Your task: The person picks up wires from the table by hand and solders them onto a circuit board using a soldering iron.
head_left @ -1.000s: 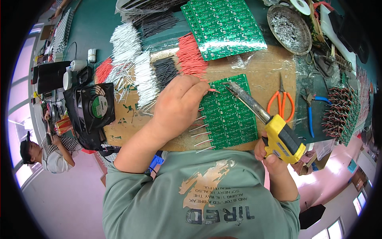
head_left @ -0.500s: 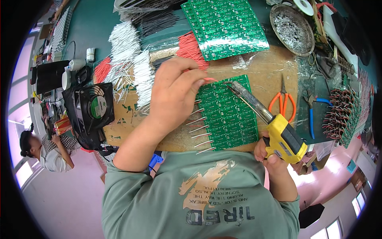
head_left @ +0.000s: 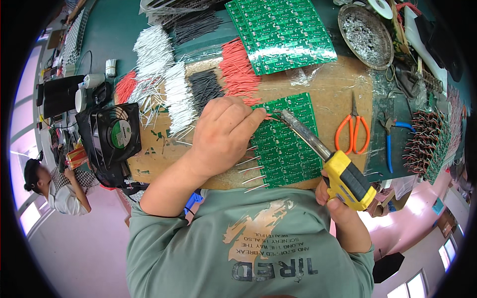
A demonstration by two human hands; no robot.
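Observation:
My left hand [head_left: 223,136] is closed in a pinch on a thin red wire [head_left: 269,117], whose end lies at the upper left of a green circuit board panel [head_left: 293,144]. Several white-coated wires [head_left: 253,179] stick out from the panel's left edge, some partly behind my hand. In my right hand [head_left: 330,192] is the handle of a yellow and black soldering gun [head_left: 348,181]. Its metal barrel slants up and left over the panel, with the tip close to the red wire. Whether tip and wire touch, I cannot tell.
Beyond my left hand lie bundles of white [head_left: 178,97], black [head_left: 204,88] and red wires [head_left: 239,67]. A stack of green panels [head_left: 283,37] is at the back. Rightward are orange-handled scissors [head_left: 353,130], blue-handled cutters [head_left: 389,144], a dish of metal scraps [head_left: 366,37]; leftward, a black fan [head_left: 112,134].
My left hand has shifted slightly toward me with the red wire, uncovering the black wire bundle. The soldering gun has moved a little left and nearer to me, its tip now by the wire.

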